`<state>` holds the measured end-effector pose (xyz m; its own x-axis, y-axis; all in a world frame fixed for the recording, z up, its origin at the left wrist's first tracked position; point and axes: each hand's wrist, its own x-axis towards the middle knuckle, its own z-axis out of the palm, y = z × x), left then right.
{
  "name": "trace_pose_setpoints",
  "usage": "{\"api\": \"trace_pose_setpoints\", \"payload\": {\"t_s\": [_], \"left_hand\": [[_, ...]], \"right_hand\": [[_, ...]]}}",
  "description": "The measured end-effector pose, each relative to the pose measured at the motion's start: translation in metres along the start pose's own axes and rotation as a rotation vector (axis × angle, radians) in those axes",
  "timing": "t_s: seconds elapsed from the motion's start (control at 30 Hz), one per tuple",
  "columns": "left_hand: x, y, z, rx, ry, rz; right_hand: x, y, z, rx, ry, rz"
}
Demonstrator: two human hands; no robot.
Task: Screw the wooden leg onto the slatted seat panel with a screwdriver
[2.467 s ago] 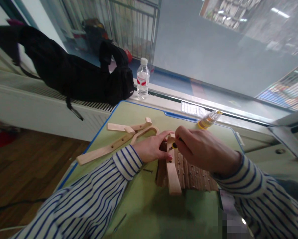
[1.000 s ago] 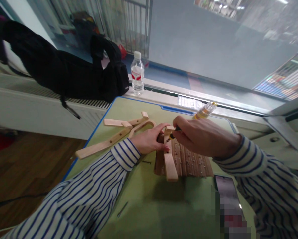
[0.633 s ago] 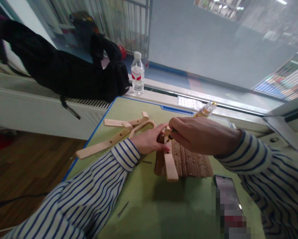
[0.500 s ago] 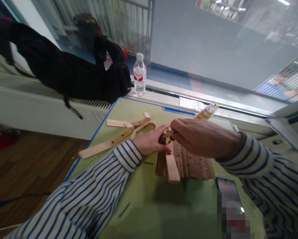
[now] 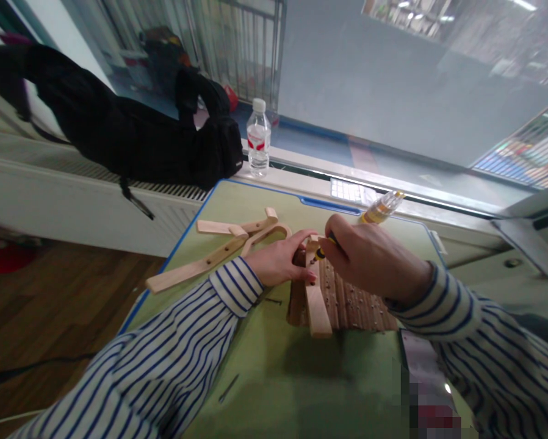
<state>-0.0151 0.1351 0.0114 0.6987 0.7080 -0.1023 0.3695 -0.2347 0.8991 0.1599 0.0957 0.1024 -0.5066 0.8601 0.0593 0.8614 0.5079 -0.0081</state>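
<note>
My left hand (image 5: 278, 259) pinches a pale wooden strip (image 5: 318, 308) between thumb and fingers near its upper end. The strip lies over a brown ridged block (image 5: 354, 302) dotted with small studs or holes. In my right hand (image 5: 370, 256) is a slim yellow-and-black screwdriver (image 5: 320, 253), its tip at a hole in the strip beside my left thumb. Behind the right hand shows a clear, amber-banded handle-like thing (image 5: 381, 208); whether it belongs to the screwdriver I cannot tell. Jointed wooden pieces (image 5: 216, 259) with dark holes lie left of my left hand.
The green table (image 5: 255, 378) has a blue edge. A phone (image 5: 425, 360) lies near my right forearm, and a small screw-like piece (image 5: 229, 388) by my left sleeve. On the sill stand a water bottle (image 5: 258, 143) and a black bag (image 5: 141, 137).
My right hand has shifted slightly right and down and its wrist has turned, so more of the screwdriver's yellow-and-black end shows. My left hand and the wooden strip stay in place.
</note>
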Motion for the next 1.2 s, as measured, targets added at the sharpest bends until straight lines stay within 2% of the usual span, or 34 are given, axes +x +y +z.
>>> {"api": "trace_pose_setpoints", "payload": {"t_s": [0.27,0.5,0.67,0.8,1.0,1.2], "left_hand": [[0.000,-0.004,0.000,0.024,0.013,0.045],[0.000,-0.003,-0.001,0.044,0.034,0.022],[0.000,-0.004,-0.001,0.054,0.050,0.038],[0.000,-0.006,0.000,-0.004,0.031,0.060],[0.001,-0.009,0.002,-0.076,0.016,0.062],[0.000,-0.006,0.000,0.027,0.037,0.020]], "right_hand": [[0.002,-0.005,-0.010,-0.040,-0.049,-0.087],[0.006,-0.005,-0.017,0.072,-0.156,-0.199],[0.006,0.002,-0.012,0.095,-0.122,-0.238],[0.004,0.004,-0.002,0.068,-0.042,-0.197],[0.001,-0.001,0.006,-0.050,0.045,-0.030],[0.001,-0.007,-0.001,-0.047,-0.011,-0.013]]}}
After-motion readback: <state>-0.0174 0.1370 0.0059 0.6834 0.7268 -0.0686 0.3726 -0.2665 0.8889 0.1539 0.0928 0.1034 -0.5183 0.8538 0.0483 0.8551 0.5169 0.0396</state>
